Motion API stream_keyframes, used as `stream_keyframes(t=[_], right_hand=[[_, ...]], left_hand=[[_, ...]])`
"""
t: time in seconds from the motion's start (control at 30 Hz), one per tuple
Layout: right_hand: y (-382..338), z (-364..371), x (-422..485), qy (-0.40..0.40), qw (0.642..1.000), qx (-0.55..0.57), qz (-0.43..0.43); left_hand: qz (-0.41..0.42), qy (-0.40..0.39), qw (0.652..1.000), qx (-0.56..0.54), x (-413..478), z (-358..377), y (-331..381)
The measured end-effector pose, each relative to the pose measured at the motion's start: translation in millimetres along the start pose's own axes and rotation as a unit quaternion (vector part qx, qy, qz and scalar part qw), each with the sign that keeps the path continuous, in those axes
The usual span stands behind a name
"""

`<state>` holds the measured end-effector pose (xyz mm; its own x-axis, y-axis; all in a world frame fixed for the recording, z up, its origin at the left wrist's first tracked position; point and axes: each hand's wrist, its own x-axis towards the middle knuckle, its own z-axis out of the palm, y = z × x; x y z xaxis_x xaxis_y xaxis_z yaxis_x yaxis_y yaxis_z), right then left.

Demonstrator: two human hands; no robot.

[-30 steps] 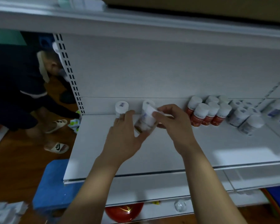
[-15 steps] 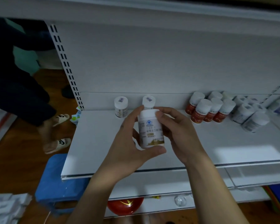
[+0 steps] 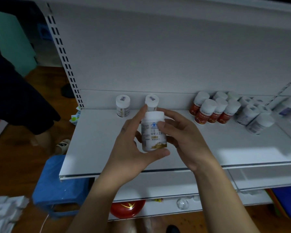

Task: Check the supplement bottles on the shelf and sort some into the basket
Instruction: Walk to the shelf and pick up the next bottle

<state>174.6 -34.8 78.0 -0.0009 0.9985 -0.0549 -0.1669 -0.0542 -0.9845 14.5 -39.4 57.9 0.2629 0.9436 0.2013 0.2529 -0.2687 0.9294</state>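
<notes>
Both hands hold a white supplement bottle (image 3: 152, 132) with a gold-trimmed label upright above the white shelf (image 3: 94, 148). My left hand (image 3: 129, 147) grips it from the left, thumb under its base. My right hand (image 3: 183, 135) grips it from the right, fingers over the label. Two similar white bottles stand at the shelf's back, one (image 3: 123, 105) to the left and one (image 3: 151, 100) right behind the held bottle. No basket is in view.
Red-labelled bottles (image 3: 213, 111) and several white bottles (image 3: 254, 116) crowd the shelf's right. A blue stool (image 3: 57, 187) and white packets (image 3: 3, 212) sit on the wooden floor at left, near another person's legs (image 3: 32, 115). A red bowl (image 3: 127, 207) lies on a lower shelf.
The bottle was tilted near the shelf's back; both hands have brought it upright and closer, label facing me. The person at left has shifted.
</notes>
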Motion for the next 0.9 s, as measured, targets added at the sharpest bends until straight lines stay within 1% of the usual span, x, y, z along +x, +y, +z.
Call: stream_keyframes(t=[0.17, 0.3, 0.43, 0.53, 0.7, 0.9], right_hand=[[1, 0, -5, -0.004, 0.999, 0.038, 0.009], [3, -2, -8, -0.029, 0.996, 0.087, 0.016], [6, -3, -12, -0.089, 0.987, 0.132, 0.037], [9, -2, -13, -0.126, 0.982, 0.132, 0.056], [12, 3, -15, -0.146, 0.975, 0.151, 0.077], [12, 7, -17, -0.167, 0.966, 0.186, 0.065]], left_hand=[[0.002, 0.002, 1.0, -0.015, -5, -1, 0], [0.002, 0.022, 0.999, -0.048, -11, -1, 1], [0.028, 0.061, 0.997, -0.035, -19, 2, 5], [0.053, 0.08, 0.995, -0.006, -23, -1, 6], [0.084, 0.105, 0.991, 0.022, -28, -1, 7], [0.106, 0.113, 0.988, 0.014, -30, -2, 7]])
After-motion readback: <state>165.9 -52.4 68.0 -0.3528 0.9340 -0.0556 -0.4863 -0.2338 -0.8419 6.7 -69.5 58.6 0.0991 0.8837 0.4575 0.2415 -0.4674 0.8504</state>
